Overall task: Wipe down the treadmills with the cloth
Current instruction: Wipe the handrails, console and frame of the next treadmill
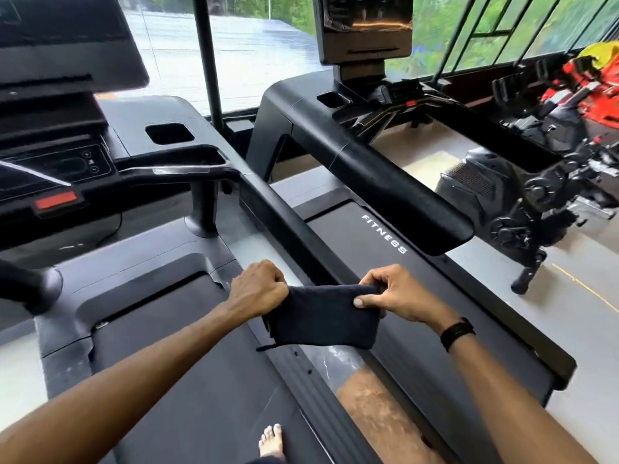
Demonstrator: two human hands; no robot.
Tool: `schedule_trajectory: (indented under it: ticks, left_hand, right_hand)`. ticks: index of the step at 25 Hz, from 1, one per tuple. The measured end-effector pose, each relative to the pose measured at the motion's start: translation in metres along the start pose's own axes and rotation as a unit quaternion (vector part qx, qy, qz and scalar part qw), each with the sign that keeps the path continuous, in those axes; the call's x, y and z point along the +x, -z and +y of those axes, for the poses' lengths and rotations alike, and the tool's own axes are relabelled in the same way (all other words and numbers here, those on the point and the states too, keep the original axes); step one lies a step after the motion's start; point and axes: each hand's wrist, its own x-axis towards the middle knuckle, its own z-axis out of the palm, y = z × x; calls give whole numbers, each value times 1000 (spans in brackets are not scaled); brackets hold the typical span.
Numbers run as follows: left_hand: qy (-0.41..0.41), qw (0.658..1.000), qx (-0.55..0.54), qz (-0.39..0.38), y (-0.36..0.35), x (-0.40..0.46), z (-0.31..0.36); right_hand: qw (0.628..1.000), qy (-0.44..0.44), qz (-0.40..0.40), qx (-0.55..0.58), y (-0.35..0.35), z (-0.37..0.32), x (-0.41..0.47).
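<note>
Dark cloth [321,318] stretched between both hands, folded, hanging down from its top edge over the side rail [284,226] of the near treadmill [187,316]. Left hand [259,289] at the cloth's left top corner, fingers curled tight into a fist around the fabric, knuckles up. Right hand [397,293] at the right top corner, thumb pressed flat on the near face of the cloth, fingers bent over the top edge, pinching it. Black band [457,333] on the right wrist. Lower edge of the cloth loose below the hands, a small loop or tag sticking out at its bottom left corner.

Beyond the hands, the second treadmill [365,169], its belt marked FITNESS, just past the right hand's fingers. Further ahead, two console screens [363,28], one above each machine, and big windows behind. Well to the right of the right hand, a black exercise bike [509,202] and red equipment [589,85] by the glass. Below the left forearm, a bare foot [272,442] on the near belt.
</note>
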Motion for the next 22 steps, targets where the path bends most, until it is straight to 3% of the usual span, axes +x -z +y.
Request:
schedule_trajectory:
  ticks: [7, 9, 13, 15, 17, 18, 20, 22]
  left_hand:
    - [33, 996, -66, 47, 2, 46, 12]
    - [34, 996, -82, 23, 4, 51, 10]
    - [5, 985, -161, -63, 11, 55, 3]
    - [45, 977, -211, 3, 15, 63, 7]
    - [99, 978, -146, 110, 12, 75, 15]
    - [134, 977, -118, 115, 8, 78, 23]
    - [200, 957, -208, 31, -13, 80, 40]
    - [236, 901, -360, -47, -47, 86, 62]
  right_hand:
    - [998, 15, -21, -54, 33, -10, 47]
    - [997, 11, -44, -59, 39, -9, 60]
    - [984, -31, -176, -1, 65, -19, 78]
    - [990, -14, -141, 17, 76, -26, 100]
    - [999, 14, -26, 16, 74, -27, 124]
    - [1000, 17, 6, 18, 68, -24, 132]
    - [999, -6, -20, 40, 50, -9, 141]
    - [997, -18, -62, 48, 36, 11, 143]
